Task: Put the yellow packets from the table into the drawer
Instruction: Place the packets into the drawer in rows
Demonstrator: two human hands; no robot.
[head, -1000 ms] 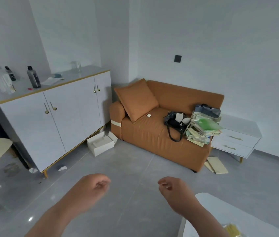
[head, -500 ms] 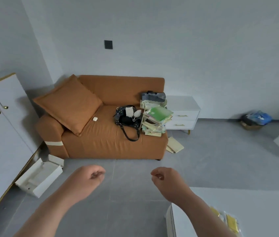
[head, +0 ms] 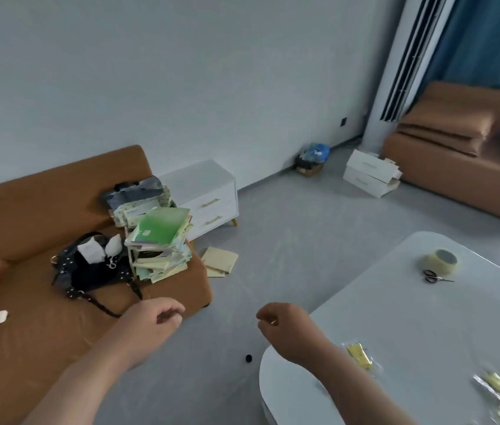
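Several yellow packets in clear wrap lie on the white table at the lower right, blurred toward the corner. A small white drawer unit with two gold-handled drawers, both closed, stands against the wall beside the orange sofa. My left hand hovers over the sofa's front edge with fingers loosely curled and holds nothing. My right hand hangs by the table's near left edge, fingers loosely curled, holding nothing, a little left of the nearest packet.
The orange sofa carries a black bag and a stack of books. Papers lie on the floor by it. A tape roll and scissors sit on the table. White boxes and a second sofa stand far right.
The view has swung right: the white cabinet left the frame, and the table with packets, tape and scissors came in. Both hands stay loosely curled and hold nothing.
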